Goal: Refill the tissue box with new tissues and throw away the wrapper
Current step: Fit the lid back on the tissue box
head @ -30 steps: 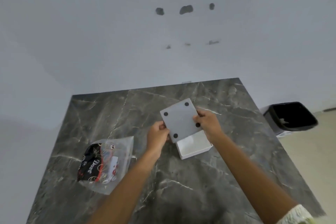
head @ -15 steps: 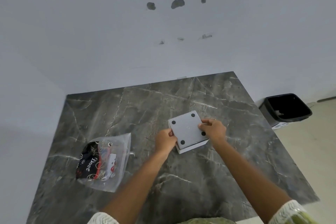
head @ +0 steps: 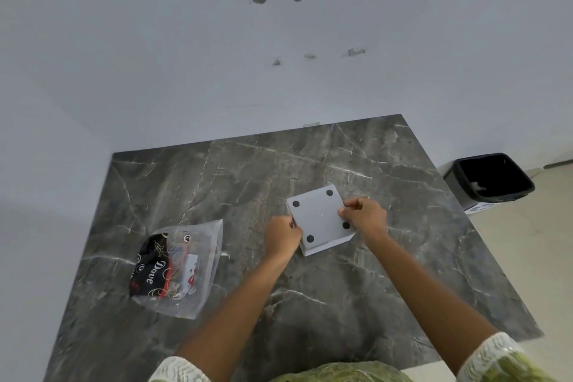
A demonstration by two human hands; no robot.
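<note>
A white square tissue box point(head: 328, 244) lies upside down on the dark marble table point(head: 341, 304). Its grey base panel point(head: 321, 214), with black rubber feet at the corners, sits flat on top of it. My left hand point(head: 281, 237) pinches the panel's near left edge. My right hand point(head: 364, 216) pinches its right edge. A clear plastic wrapper point(head: 178, 268) with black, red and white print lies flat on the table to the left, apart from both hands. What the box holds is hidden.
A black-lined waste bin point(head: 490, 180) stands on the floor past the table's right edge, with a small white scrap inside. A pale wall with several patched holes rises behind the table. The table's left edge meets a side wall.
The grey base panel, tilted up above the white box a second ago, has come down flat onto the box. Both hands stayed on its edges.
</note>
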